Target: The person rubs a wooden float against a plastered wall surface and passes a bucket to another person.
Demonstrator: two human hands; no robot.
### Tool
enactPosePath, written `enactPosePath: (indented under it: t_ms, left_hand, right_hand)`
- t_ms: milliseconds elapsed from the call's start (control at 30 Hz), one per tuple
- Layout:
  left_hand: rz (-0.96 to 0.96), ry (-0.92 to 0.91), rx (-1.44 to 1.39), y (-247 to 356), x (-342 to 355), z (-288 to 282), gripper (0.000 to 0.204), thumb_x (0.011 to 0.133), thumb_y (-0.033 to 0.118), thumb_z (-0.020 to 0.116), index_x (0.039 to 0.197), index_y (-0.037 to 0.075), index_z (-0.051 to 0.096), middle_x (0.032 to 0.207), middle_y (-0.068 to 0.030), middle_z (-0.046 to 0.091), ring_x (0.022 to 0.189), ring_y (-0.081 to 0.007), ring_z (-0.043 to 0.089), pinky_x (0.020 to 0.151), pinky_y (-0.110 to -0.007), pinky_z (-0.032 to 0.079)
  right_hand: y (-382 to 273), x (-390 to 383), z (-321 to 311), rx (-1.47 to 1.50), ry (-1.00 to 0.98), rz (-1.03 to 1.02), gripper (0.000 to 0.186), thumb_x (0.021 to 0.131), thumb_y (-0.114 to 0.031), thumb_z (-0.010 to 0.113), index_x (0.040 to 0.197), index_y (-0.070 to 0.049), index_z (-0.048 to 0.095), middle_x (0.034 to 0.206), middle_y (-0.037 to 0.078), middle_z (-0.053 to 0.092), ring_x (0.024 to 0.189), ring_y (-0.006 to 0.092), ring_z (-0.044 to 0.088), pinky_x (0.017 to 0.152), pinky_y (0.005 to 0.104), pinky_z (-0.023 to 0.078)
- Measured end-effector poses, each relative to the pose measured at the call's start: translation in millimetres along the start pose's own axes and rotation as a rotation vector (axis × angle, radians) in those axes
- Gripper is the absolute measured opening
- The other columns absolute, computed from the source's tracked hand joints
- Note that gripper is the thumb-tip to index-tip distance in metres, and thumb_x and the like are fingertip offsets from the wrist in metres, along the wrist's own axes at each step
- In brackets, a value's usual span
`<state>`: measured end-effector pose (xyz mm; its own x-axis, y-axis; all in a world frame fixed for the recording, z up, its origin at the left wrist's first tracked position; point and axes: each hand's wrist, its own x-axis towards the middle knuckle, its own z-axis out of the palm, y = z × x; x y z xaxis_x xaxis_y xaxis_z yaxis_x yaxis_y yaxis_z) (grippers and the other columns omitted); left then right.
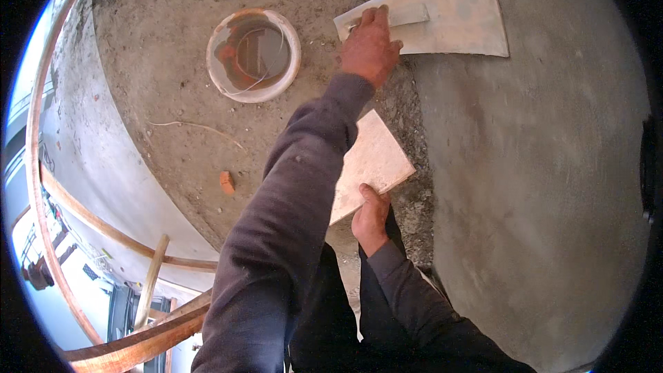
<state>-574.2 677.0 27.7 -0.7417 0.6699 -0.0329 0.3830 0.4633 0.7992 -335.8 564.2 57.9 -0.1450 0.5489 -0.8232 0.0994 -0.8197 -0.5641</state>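
Note:
My left hand (369, 47) reaches far forward, its fingers curled round the handle of a long, pale plastering float (459, 10). The float's wide blade spreads to the right over a smooth grey surface. Closer to me, my right hand (373, 220) grips the near edge of a flat, pale square board (376, 155), thumb on top and fingers hidden underneath. My left sleeve covers the left part of that board.
A round bucket (293, 62) with murky water and a thin wire handle stands left of my left hand. An orange brick piece (226, 182) and a thin strand (197, 125) lie on rough ground. Wooden poles (103, 217) cross at the left; smooth grey cement (532, 193) fills the right.

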Motion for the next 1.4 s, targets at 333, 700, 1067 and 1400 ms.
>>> enactPosePath:
  t_ms: [333,700,1067,1400]
  left_hand:
    - [0.031,-0.078,0.196,-1,41,46,0.049,0.069,0.012,0.070,0.112,0.000,0.050,0.113,-0.0201,0.046,0.097,-0.0390,0.056,0.082,-0.046,0.047]
    - [0.179,-0.144,0.369,-24,53,53,0.037,0.074,0.015,0.065,0.103,0.001,0.047,0.092,-0.0229,0.059,0.081,-0.0396,0.061,0.068,-0.049,0.050]
    - [0.144,-0.201,0.000,19,-24,-24,0.039,0.079,0.016,0.062,0.113,0.006,0.046,0.101,-0.0241,0.058,0.086,-0.0429,0.058,0.071,-0.049,0.047]
    - [0.306,-0.424,0.120,75,-143,46,0.038,0.070,0.004,0.060,0.104,0.001,0.044,0.089,-0.0176,0.055,0.076,-0.0361,0.061,0.063,-0.044,0.051]
  right_hand:
    - [1,15,-4,-0.030,0.049,0.076,0.043,0.077,-0.005,0.054,0.117,0.006,0.046,0.116,0.014,0.053,0.105,0.0236,0.052,0.094,0.0337,0.037]
    - [-6,11,11,-0.069,0.054,0.157,0.047,0.074,-0.010,0.057,0.116,0.007,0.048,0.112,0.014,0.055,0.104,0.0249,0.052,0.093,0.0347,0.039]
    - [29,13,1,0.045,-0.060,0.231,0.041,0.074,-0.008,0.055,0.112,0.006,0.051,0.105,0.014,0.058,0.094,0.0237,0.059,0.086,0.0342,0.045]
    - [86,4,-24,-0.734,-0.199,-0.077,0.040,0.076,-0.014,0.062,0.114,-0.003,0.054,0.104,0.012,0.063,0.099,0.0297,0.058,0.088,0.0412,0.044]
